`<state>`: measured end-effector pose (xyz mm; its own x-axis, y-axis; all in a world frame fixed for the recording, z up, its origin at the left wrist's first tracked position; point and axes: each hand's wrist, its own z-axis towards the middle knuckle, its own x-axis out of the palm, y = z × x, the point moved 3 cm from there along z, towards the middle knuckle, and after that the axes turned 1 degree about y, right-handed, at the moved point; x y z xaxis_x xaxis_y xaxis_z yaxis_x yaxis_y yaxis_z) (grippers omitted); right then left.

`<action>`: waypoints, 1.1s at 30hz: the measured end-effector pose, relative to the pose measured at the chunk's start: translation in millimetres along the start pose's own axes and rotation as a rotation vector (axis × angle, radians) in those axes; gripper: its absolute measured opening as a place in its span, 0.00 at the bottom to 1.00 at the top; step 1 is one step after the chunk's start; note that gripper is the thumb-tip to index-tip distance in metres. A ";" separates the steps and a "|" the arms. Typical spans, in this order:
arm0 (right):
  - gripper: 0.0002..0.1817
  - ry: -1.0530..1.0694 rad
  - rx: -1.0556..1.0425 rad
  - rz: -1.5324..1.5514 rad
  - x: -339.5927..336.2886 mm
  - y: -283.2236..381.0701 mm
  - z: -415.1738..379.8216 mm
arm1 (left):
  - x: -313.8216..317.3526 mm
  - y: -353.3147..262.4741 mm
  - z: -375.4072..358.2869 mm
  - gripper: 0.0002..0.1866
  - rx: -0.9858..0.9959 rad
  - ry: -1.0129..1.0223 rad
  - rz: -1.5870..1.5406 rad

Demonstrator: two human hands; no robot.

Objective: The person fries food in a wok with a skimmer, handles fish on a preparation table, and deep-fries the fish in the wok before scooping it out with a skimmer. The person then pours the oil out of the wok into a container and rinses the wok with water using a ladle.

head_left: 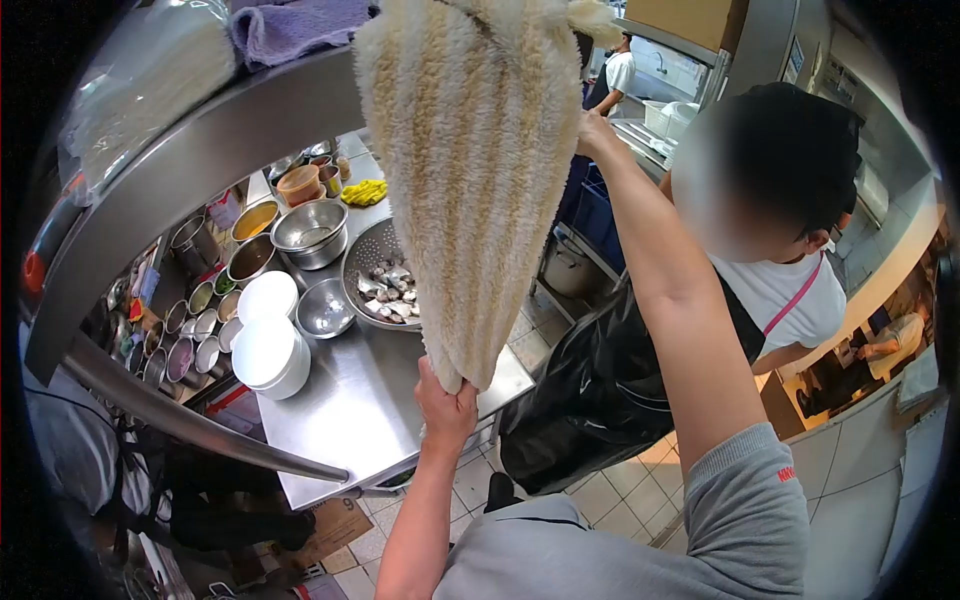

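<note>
One fluffy towel (470, 190), likely soft and light, best held by its edges: left hand (447, 408) closed round its bottom end, right hand (596, 136) at its side, closure unclear.

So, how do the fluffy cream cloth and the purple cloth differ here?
Colour: the fluffy cream cloth has tan stripes; the purple cloth shows none. Pose: the fluffy cream cloth hangs long, its lower end in the left hand; the purple cloth lies bunched by the steel shelf. Both look soft, and the picture's top edge cuts off both.
</note>
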<state>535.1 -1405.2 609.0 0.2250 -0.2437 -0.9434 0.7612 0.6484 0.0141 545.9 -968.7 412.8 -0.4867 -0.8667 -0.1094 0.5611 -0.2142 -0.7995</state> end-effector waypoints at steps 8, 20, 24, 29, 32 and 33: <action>0.33 -0.102 0.010 0.083 2.0 0.2 4.9 | -0.7 5.3 -0.2 0.20 0.007 0.047 0.076; 0.40 -0.136 0.101 0.083 -27.6 68.0 -73.8 | -12.1 -16.8 0.3 0.19 -0.070 0.138 0.173; 0.40 -0.170 0.036 0.063 -17.7 82.3 -75.7 | -15.5 -21.0 -7.0 0.20 -0.038 0.158 0.157; 0.39 -0.191 -0.003 0.031 -14.2 100.7 -87.7 | -20.1 -26.9 -18.0 0.22 -0.030 0.178 0.178; 0.39 -0.191 -0.033 0.016 -12.9 113.9 -92.8 | -30.1 -31.9 -21.9 0.21 -0.062 0.196 0.141; 0.39 -0.196 -0.044 0.006 -11.9 116.6 -96.4 | -32.5 -32.7 -22.9 0.20 -0.101 0.235 0.117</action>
<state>562.6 -1257.2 589.9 0.3470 -0.3726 -0.8607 0.7330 0.6803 0.0010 528.1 -923.2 429.0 -0.5710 -0.7520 -0.3293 0.5587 -0.0621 -0.8270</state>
